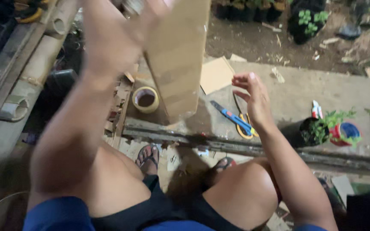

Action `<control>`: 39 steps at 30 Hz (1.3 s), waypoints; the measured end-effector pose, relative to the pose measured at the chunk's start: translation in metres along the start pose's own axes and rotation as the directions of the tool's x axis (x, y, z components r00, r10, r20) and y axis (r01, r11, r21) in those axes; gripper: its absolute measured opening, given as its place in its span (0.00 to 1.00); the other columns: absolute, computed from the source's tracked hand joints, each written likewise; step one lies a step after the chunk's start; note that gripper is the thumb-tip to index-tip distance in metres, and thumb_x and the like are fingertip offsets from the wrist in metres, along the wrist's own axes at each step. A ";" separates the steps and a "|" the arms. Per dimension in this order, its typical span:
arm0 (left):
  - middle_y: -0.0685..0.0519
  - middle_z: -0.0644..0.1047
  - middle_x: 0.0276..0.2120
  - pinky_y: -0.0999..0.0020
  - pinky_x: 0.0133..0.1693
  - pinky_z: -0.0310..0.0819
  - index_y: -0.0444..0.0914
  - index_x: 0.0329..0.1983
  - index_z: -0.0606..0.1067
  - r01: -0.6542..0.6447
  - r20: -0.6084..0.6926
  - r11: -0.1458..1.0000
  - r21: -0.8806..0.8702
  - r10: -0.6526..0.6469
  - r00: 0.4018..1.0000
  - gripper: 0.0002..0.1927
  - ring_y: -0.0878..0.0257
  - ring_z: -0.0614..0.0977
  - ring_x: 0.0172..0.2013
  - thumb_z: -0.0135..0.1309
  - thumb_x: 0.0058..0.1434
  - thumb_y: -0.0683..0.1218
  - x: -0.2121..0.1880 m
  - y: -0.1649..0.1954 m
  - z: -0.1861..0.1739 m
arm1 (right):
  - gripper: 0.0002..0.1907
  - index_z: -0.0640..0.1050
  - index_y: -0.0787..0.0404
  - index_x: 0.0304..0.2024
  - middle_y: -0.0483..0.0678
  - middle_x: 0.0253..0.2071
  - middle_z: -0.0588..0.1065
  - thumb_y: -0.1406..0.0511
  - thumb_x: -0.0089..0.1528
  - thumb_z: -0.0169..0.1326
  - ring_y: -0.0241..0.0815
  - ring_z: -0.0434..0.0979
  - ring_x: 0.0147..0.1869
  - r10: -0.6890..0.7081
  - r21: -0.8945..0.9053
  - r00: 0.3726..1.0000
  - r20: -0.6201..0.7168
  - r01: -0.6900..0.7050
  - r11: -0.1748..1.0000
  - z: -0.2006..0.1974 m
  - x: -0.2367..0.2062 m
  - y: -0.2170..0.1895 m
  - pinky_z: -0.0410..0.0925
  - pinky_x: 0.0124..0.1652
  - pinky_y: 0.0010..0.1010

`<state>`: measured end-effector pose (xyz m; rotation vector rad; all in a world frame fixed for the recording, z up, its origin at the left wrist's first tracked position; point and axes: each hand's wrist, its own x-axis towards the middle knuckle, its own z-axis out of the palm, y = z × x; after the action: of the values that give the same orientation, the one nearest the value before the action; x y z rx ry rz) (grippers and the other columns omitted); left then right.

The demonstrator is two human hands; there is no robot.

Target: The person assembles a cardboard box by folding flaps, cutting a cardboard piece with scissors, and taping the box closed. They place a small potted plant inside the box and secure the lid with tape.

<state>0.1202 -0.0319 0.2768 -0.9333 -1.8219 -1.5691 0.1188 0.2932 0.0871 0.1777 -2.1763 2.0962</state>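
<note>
My left hand (127, 30) is raised near the top of the view, blurred, gripping the upper end of a long brown cardboard piece (177, 55) that hangs down toward the concrete. My right hand (253, 94) hovers open to the right of the cardboard, fingers spread, holding nothing. Just below that hand lie a blue utility knife (232, 117) and yellow-handled scissors (247, 128). A roll of yellowish tape (145, 99) sits left of the cardboard's lower end. My knees and sandalled feet fill the lower part of the view.
A flat square cardboard sheet (216, 75) lies on the concrete behind the knife. A black pot with a green plant (307, 131) and a red-and-blue cup (345, 132) stand at right. Bamboo poles (35, 55) run along the left. A metal rail (236, 145) crosses in front of my feet.
</note>
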 end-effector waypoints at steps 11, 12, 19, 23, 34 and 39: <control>0.37 0.64 0.65 0.50 0.68 0.65 0.37 0.60 0.74 -0.019 0.021 0.931 0.364 0.012 1.000 0.34 0.44 0.68 0.68 0.68 0.56 0.59 -0.045 0.018 0.005 | 0.19 0.71 0.65 0.59 0.54 0.66 0.64 0.57 0.76 0.43 0.43 0.68 0.69 -0.579 -0.191 0.812 -0.068 0.559 0.807 0.047 -0.010 -0.081 0.66 0.70 0.40; 0.37 0.64 0.66 0.50 0.68 0.64 0.36 0.60 0.74 -0.032 0.019 0.927 0.375 0.027 0.999 0.35 0.43 0.68 0.68 0.68 0.55 0.59 -0.045 0.022 0.005 | 0.19 0.70 0.65 0.60 0.54 0.69 0.63 0.57 0.76 0.44 0.43 0.67 0.70 -0.661 -0.162 0.748 -0.056 0.647 0.745 0.055 -0.013 -0.095 0.66 0.72 0.40; 0.41 0.69 0.64 0.53 0.69 0.67 0.39 0.63 0.75 -0.020 0.021 0.939 0.343 0.014 1.000 0.27 0.46 0.72 0.66 0.62 0.61 0.52 -0.034 0.021 -0.003 | 0.19 0.71 0.66 0.62 0.58 0.73 0.62 0.59 0.74 0.47 0.47 0.66 0.75 -0.592 -0.143 0.762 0.263 0.638 0.757 0.100 0.008 -0.182 0.65 0.71 0.41; 0.42 0.70 0.59 0.54 0.66 0.68 0.39 0.60 0.75 -0.057 0.028 0.921 0.386 0.050 0.998 0.26 0.46 0.74 0.64 0.64 0.61 0.52 -0.027 0.015 -0.009 | 0.17 0.73 0.65 0.59 0.56 0.64 0.72 0.63 0.71 0.48 0.43 0.76 0.62 -0.536 -0.228 0.808 0.244 0.585 0.778 0.122 0.022 -0.195 0.74 0.57 0.33; 0.53 0.69 0.55 0.54 0.64 0.71 0.48 0.55 0.73 -0.073 -0.059 0.910 0.407 0.106 0.993 0.27 0.52 0.75 0.60 0.66 0.58 0.63 -0.010 -0.044 0.020 | 0.11 0.76 0.61 0.31 0.54 0.34 0.75 0.63 0.48 0.55 0.56 0.80 0.50 -0.316 -0.383 0.338 0.887 0.919 -0.091 0.213 -0.070 -0.063 0.73 0.57 0.52; 0.52 0.70 0.53 0.53 0.56 0.72 0.52 0.50 0.74 0.036 -0.030 0.915 0.401 -0.027 0.999 0.26 0.48 0.74 0.56 0.66 0.53 0.66 0.022 -0.063 0.059 | 0.18 0.78 0.64 0.38 0.54 0.42 0.78 0.61 0.47 0.58 0.48 0.79 0.52 -0.203 -0.662 0.635 0.745 0.670 -0.334 0.283 -0.002 -0.007 0.72 0.54 0.41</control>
<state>0.0582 0.0244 0.2462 -0.6907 -2.0451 -1.1480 0.1212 0.0098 0.0835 1.0668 -2.4163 -0.4489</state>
